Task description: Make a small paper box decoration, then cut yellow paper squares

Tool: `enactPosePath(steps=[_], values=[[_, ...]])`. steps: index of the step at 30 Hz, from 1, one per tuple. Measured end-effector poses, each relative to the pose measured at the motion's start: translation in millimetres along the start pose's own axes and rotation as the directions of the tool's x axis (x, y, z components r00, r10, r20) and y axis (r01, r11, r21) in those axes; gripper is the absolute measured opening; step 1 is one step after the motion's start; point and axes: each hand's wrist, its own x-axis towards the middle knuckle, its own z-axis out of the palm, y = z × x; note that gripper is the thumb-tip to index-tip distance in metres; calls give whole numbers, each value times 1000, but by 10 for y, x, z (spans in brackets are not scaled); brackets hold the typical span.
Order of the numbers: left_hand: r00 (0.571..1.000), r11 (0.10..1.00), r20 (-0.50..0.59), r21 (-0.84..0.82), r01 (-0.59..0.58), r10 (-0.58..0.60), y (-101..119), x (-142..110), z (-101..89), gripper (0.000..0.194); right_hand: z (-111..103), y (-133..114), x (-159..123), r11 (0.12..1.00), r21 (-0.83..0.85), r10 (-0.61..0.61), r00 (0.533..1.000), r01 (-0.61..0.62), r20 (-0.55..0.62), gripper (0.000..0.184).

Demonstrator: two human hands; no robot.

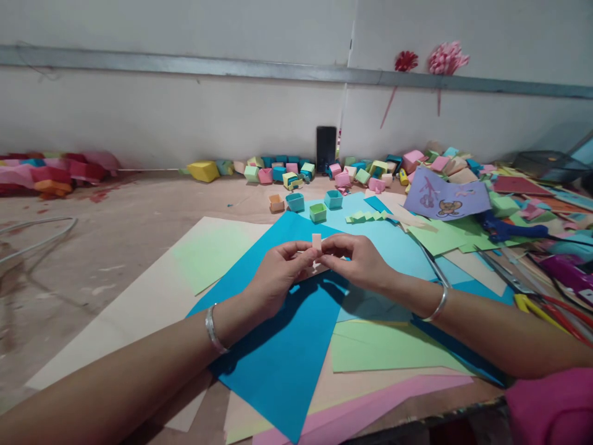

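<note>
With the small peach paper piece (317,242) held above the blue sheet (282,364), pinched by the fingertips of both the left hand (273,275) and the right hand (359,264), edges should be aligned squarely and any fold pressed lightly to avoid creasing.

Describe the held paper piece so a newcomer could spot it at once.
Find the big blue sheet on the table. Above it, the left hand and right hand hold the pale peach paper piece. Unlike the sheets lying nearby, it is small and held up.
</note>
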Motion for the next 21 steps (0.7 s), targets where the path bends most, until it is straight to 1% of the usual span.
enactPosePath(steps=[2, 4, 6, 8, 10, 12, 14, 16, 18, 21], values=[[998, 990, -44, 137, -40, 46, 5, -4, 3, 32, -27, -35, 17, 999, -20, -26, 998, 25, -53, 14], [990, 954, -47, 277, -115, 132, 15, -11, 11, 26, -55, -71, 30, 999, 36, -20, 997, 23, -74, 14], [971, 895, -14, 391, -215, 240, 22, -17, 18, 19, -75, -105, 36, 996, 92, 13, 999, -9, -39, 11], [942, 823, 25, 479, -304, 334, 18, -17, 17, 14, -84, -135, 37, 989, 135, 64, 998, -62, -12, 10], [921, 765, 51, 540, -350, 385, 6, -11, 8, 12, -89, -159, 37, 973, 196, 124, 992, -120, -9, 10], [910, 736, 58, 568, -368, 410, -10, -3, -5, 13, -98, -171, 41, 952, 250, 179, 984, -177, 13, 10], [900, 724, 60, 572, -386, 432, -18, 3, -15, 15, -116, -166, 50, 955, 210, 203, 978, -208, 45, 9], [893, 711, 80, 576, -403, 442, -14, 6, -18, 15, -138, -144, 61, 983, 79, 162, 986, -165, 44, 9], [892, 701, 101, 582, -412, 441, 0, 4, -16, 14, -157, -115, 69, 997, -39, 73, 996, -71, 42, 9], [899, 711, 113, 573, -407, 424, 16, -1, -10, 12, -172, -86, 73, 994, -102, -23, 998, 30, 65, 7]])
